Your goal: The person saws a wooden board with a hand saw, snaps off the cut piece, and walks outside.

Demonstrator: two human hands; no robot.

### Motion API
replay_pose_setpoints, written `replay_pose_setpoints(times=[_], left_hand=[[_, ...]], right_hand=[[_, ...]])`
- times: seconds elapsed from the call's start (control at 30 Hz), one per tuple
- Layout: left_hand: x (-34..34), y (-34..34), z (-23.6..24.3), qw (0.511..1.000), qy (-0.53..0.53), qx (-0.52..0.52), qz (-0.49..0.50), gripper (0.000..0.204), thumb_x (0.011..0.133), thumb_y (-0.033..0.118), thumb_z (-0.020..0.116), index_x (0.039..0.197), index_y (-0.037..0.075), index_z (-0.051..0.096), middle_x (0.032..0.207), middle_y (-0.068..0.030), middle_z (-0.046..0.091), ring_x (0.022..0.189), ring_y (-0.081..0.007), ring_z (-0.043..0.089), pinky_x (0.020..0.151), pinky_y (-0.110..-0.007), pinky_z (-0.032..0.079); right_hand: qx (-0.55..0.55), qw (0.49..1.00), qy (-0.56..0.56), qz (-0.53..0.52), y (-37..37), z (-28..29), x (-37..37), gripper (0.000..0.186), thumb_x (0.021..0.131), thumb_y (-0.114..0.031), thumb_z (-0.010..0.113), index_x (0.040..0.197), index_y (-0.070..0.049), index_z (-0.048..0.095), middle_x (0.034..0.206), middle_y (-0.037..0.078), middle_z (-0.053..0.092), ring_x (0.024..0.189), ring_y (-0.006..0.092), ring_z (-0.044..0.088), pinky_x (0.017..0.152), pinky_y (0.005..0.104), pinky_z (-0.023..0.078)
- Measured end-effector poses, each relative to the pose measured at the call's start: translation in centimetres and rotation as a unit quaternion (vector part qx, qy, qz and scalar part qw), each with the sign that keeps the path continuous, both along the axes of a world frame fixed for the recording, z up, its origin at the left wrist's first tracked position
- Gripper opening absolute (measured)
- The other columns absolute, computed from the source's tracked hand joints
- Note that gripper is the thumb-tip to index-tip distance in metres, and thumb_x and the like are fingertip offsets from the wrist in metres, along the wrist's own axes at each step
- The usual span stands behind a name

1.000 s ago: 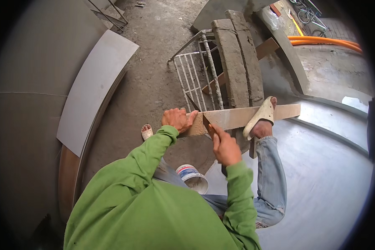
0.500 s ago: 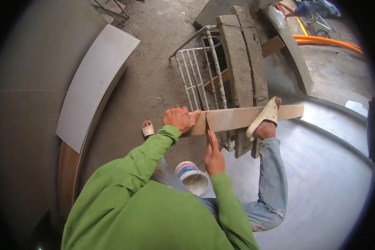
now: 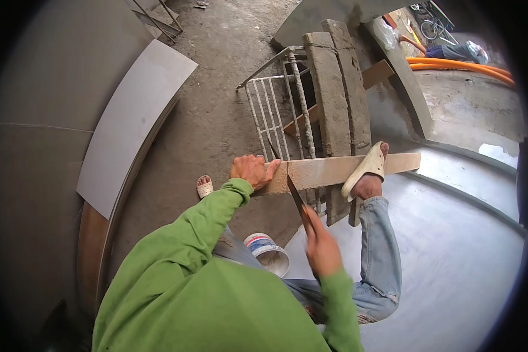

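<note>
A light wooden board [image 3: 320,172] lies crosswise over two mud-caked planks [image 3: 328,100]. My left hand [image 3: 251,171] grips the board at its left end, thumb toward the cut. In my right hand [image 3: 324,249] is the handle of a hand saw [image 3: 295,192], whose dark blade crosses the board just right of my left thumb. The blade's tip sticks out past the far edge. Sawdust marks the wood around the cut. My right foot, in a cream sandal [image 3: 366,169], presses on the board's right part. My fingers around the saw handle are partly blurred.
A white metal rack [image 3: 270,111] stands beside the planks. Below the board is a white bucket [image 3: 268,256]. Stacked pale panels [image 3: 138,126] lean at the left wall. Orange pipes [image 3: 457,64] lie at the far right, and a smooth pale surface [image 3: 446,252] spreads at right.
My right hand has drawn the saw back toward me and to the right, showing more blade. The left hand still holds the board, and the foot stays on it.
</note>
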State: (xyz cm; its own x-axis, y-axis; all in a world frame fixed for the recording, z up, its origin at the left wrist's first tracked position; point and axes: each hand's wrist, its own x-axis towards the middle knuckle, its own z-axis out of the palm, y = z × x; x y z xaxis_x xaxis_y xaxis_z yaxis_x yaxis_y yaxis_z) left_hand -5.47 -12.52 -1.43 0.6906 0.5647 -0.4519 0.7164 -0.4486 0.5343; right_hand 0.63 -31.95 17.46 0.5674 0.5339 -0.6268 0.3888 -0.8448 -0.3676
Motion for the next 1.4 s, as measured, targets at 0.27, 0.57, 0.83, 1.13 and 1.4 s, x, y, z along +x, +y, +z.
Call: replay_pose_setpoints(times=[0.27,0.57,0.83,1.13,1.4], left_hand=[[-0.4,-0.6,-0.6,1.0,0.01,0.018,-0.002,0.072,0.093,0.064,0.043,0.085,0.001,0.076,0.081,-0.0224,0.071,0.076,-0.0345,0.071,0.071,-0.044,0.055],[-0.5,-0.6,0.0,1.0,0.011,0.023,0.009,0.072,0.091,0.066,0.046,0.082,0.001,0.075,0.079,-0.0236,0.07,0.076,-0.0356,0.071,0.07,-0.046,0.056],[0.0,-0.8,-0.6,1.0,0.012,0.022,-0.003,0.078,0.092,0.069,0.039,0.083,0.002,0.076,0.079,-0.0226,0.071,0.078,-0.0357,0.071,0.073,-0.046,0.055],[-0.4,-0.8,-0.3,0.999,0.011,0.022,0.02,0.075,0.091,0.068,0.042,0.082,0.001,0.076,0.077,-0.0232,0.07,0.075,-0.0361,0.07,0.071,-0.045,0.055],[-0.2,-0.8,-0.1,0.999,0.01,0.028,0.021,0.075,0.092,0.067,0.041,0.086,0.002,0.076,0.079,-0.0217,0.071,0.077,-0.0353,0.071,0.071,-0.044,0.055]], right_hand=[[-0.112,0.99,0.066,-0.046,-1.0,7.1,-2.5,0.048,0.099,-0.007,0.042,0.146,-0.019,0.043,0.124,0.024,0.061,0.114,0.0435,0.058,0.09,0.0439,0.05],[0.038,0.998,-0.041,-0.009,3.0,-11.4,1.7,0.042,0.099,-0.02,0.047,0.141,-0.019,0.047,0.113,0.025,0.065,0.1,0.0463,0.062,0.086,0.0537,0.05],[-0.07,0.997,-0.005,-0.031,2.7,-5.3,0.4,0.041,0.1,-0.021,0.047,0.141,-0.02,0.048,0.112,0.026,0.064,0.103,0.0473,0.059,0.085,0.0512,0.048],[-0.067,0.996,0.049,-0.039,-4.1,8.0,-2.9,0.051,0.098,-0.006,0.044,0.147,-0.017,0.039,0.128,0.018,0.062,0.106,0.0445,0.061,0.083,0.044,0.053],[0.174,0.983,-0.062,-0.017,-2.8,-9.6,-2.6,0.055,0.098,-0.011,0.048,0.15,-0.022,0.033,0.116,0.018,0.066,0.091,0.0457,0.063,0.076,0.0551,0.05]])
